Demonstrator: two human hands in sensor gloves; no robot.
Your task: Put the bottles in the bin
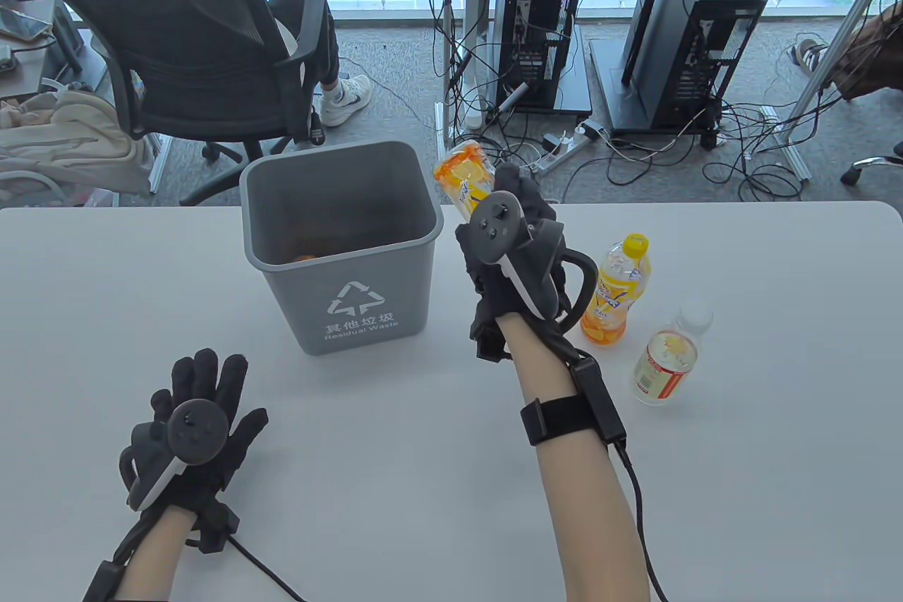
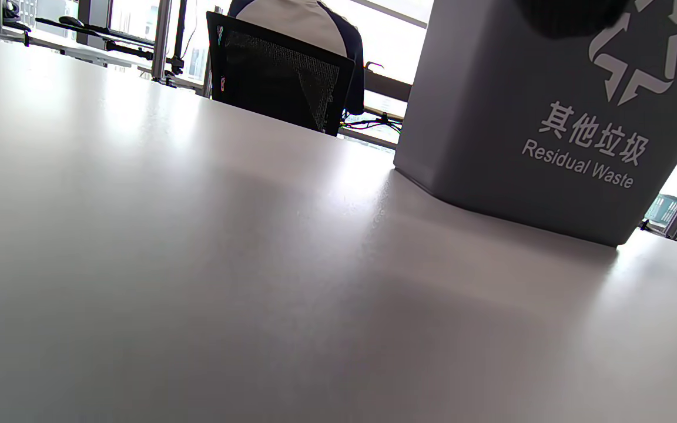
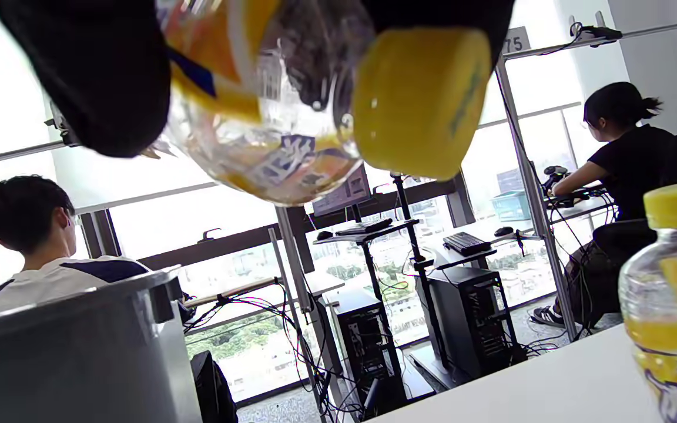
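Note:
A grey bin (image 1: 338, 207) marked "Residual Waste" stands on the white table; something orange lies at its bottom. My right hand (image 1: 515, 235) grips an orange-labelled bottle (image 1: 465, 178) with a yellow cap, held raised just right of the bin's right rim. In the right wrist view the bottle (image 3: 268, 106) fills the top, with the bin's rim (image 3: 68, 299) at lower left. My left hand (image 1: 197, 418) rests open and flat on the table, in front of the bin and to its left. The left wrist view shows the bin's wall (image 2: 520, 106).
Two more bottles stand right of my right arm: a yellow-capped orange one (image 1: 615, 291), also in the right wrist view (image 3: 676, 294), and a clear white-capped one (image 1: 667, 358). An office chair (image 1: 197, 58) with a seated person is behind the table.

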